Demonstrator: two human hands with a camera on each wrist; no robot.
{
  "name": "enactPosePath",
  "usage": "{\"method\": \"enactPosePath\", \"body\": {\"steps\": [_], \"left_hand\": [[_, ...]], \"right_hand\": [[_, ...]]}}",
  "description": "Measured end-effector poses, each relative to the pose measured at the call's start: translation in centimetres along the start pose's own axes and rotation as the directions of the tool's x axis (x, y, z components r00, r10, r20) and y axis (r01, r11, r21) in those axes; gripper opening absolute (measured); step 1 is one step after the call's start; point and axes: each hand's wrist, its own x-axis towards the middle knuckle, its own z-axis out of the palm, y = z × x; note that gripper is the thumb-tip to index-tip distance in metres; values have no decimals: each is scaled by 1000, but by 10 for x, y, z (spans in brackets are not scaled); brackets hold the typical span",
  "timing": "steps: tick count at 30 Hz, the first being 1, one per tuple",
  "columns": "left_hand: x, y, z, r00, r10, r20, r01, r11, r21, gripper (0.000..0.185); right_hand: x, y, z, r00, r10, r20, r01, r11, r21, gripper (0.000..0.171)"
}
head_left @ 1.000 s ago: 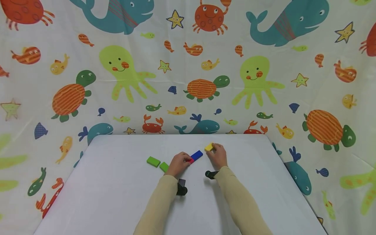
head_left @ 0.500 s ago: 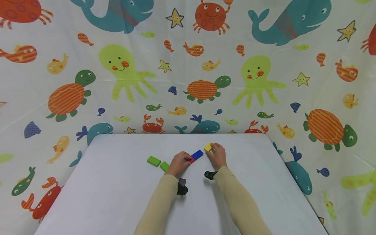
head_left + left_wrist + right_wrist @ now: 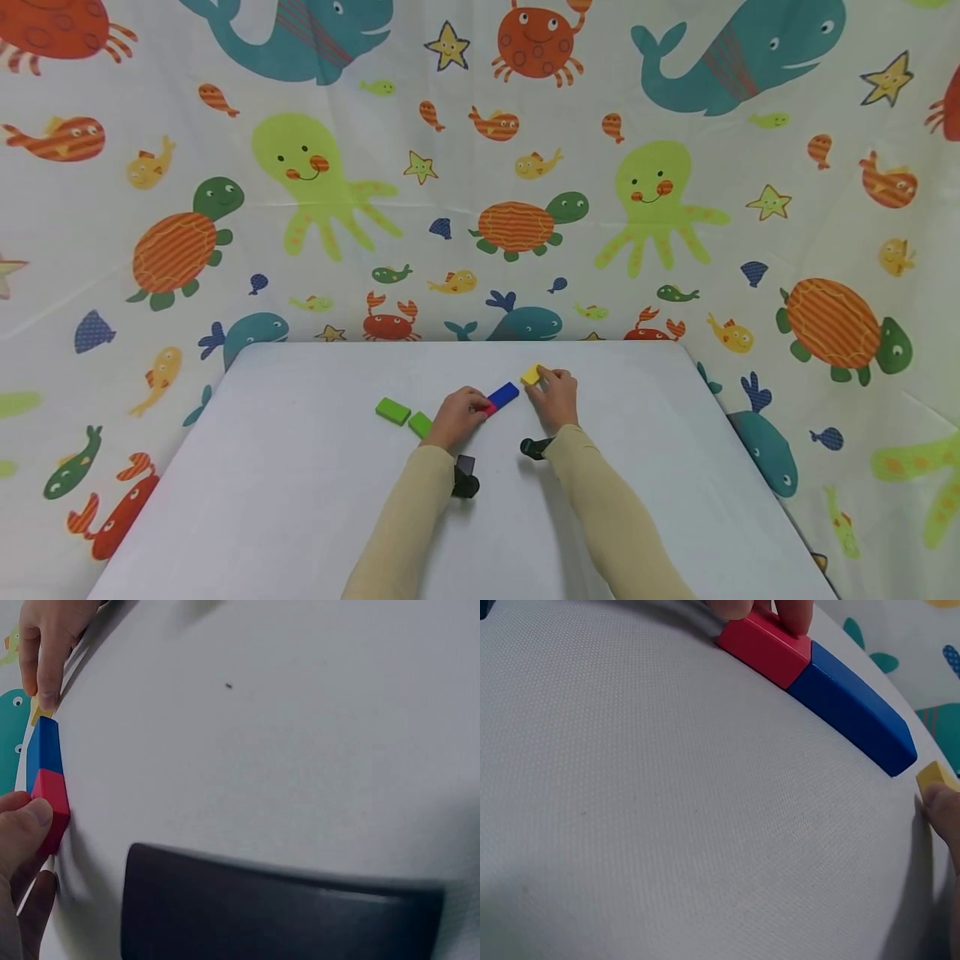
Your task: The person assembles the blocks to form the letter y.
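My left hand (image 3: 459,418) pinches a red block (image 3: 769,646) between thumb and fingers on the white table. End to end against the red block lies a blue block (image 3: 503,395), in one slanting line with it. My right hand (image 3: 557,398) pinches a yellow block (image 3: 532,375) just beyond the far end of the blue block. A small gap shows between the yellow and blue blocks in the right wrist view. The fingers cover part of the yellow block, and the left hand hides most of the red one in the head view.
Two green blocks lie left of the left hand: one whole green block (image 3: 392,411) and another green block (image 3: 421,425) partly behind the hand. Dark wrist-camera mounts stick out from both sleeves. A sea-animal curtain (image 3: 510,283) hangs behind the table's far edge.
Both hands stay almost still, each holding its block. The head view shifts very slightly.
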Motion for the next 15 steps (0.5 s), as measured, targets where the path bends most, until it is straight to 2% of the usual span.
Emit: {"method": "enactPosePath", "body": {"steps": [11,15], "left_hand": [[-1,0,0,1000,15,-2,-15,1000,3,18],[-1,1,0,1000,22,-5,-22,1000,5,18]], "right_hand": [[1,3,4,1000,-1,-20,1,999,33,51],[1,5,6,1000,-15,-20,15,1000,1,51]]}}
